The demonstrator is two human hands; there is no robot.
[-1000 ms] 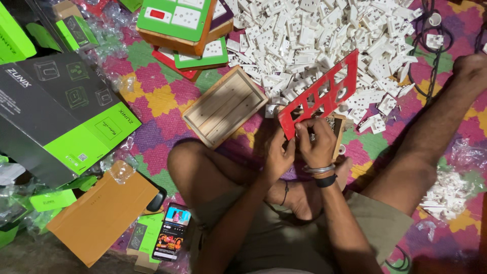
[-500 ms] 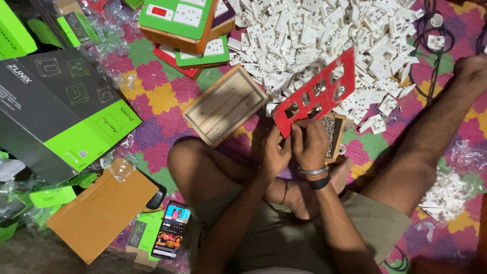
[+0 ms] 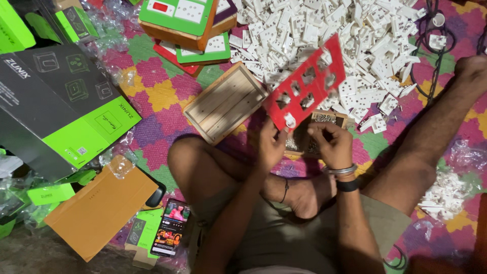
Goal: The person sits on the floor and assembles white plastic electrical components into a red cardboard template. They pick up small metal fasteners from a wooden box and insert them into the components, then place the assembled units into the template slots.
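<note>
Since a moment ago I have tipped the red plastic plate with rectangular cut-outs (image 3: pixel 307 81) further up and to the right, so its far end now rises over the heap of small white plastic switch parts (image 3: pixel 324 35), and its near corner has come down toward my left hand (image 3: pixel 271 144).

I judge that I am fitting a small white round piece (image 3: pixel 289 121) into the lowest opening of the plate. My left hand grips the plate's bottom corner, thumb and fingers pinched narrowly on the edge, with the forearm coming up from between my crossed legs. My right hand (image 3: pixel 329 142), with bangles at the wrist, curls just beside the plate's lower edge; its fingertips are drawn close together, but I cannot tell whether they hold a part or are bare.

The next move, as I judge it, calls for a steady plate and a firm press from the free fingers, squarely into the cut-out, so the piece seats without tilting.

An open shallow wooden box (image 3: pixel 225 101) lies on the checked mat (image 3: pixel 152 96) just left of the plate, and a smartphone with a lit screen (image 3: pixel 171 234) rests near my left knee.
</note>
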